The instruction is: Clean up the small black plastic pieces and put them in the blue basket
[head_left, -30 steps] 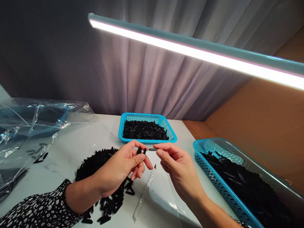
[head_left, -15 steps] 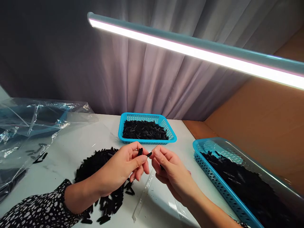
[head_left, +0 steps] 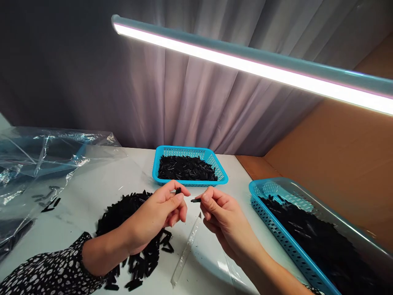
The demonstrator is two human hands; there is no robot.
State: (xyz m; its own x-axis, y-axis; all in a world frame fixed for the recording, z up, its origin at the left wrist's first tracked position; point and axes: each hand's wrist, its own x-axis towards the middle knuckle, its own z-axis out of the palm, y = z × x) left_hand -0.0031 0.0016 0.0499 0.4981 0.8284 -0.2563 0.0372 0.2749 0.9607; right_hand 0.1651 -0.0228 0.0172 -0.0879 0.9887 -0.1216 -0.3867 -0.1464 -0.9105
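Piece of slim black material [head_left: 195, 200] is jutting from the pinched thumb and forefinger of the right hand [head_left: 222, 211], just on the near side of the small blue basket [head_left: 225, 179]. Its long axis is running nearly level, across the person's view, and its free end is pointing toward the left hand [head_left: 162, 207], whose outstretched forefinger is ending just beside it, seemingly apart. The right hand is the nearer one, since it is doing the holding, with a narrow grip near one end. The left hand is also keeping a narrow grip, thumb and fingers closing around a second black piece [head_left: 178, 191] that is tilting upward in front of the basket's near rim; how much of it is lying inside the fist I cannot tell

The basket is carrying many similar pieces [head_left: 186, 167]. Nearer than it and to its left, a dark heap [head_left: 123, 213] is spreading over the white table [head_left: 236, 172], partly under the left forearm. Directly nearer, a thin pointed item [head_left: 188, 248] is lying slantwise. To its right, a larger blue basket [head_left: 274, 235] is standing; to its left, clear plastic [head_left: 61, 157] is sprawling. Behind it, a grey curtain [head_left: 187, 110] is hanging, and above, a tube light [head_left: 215, 55] is glowing
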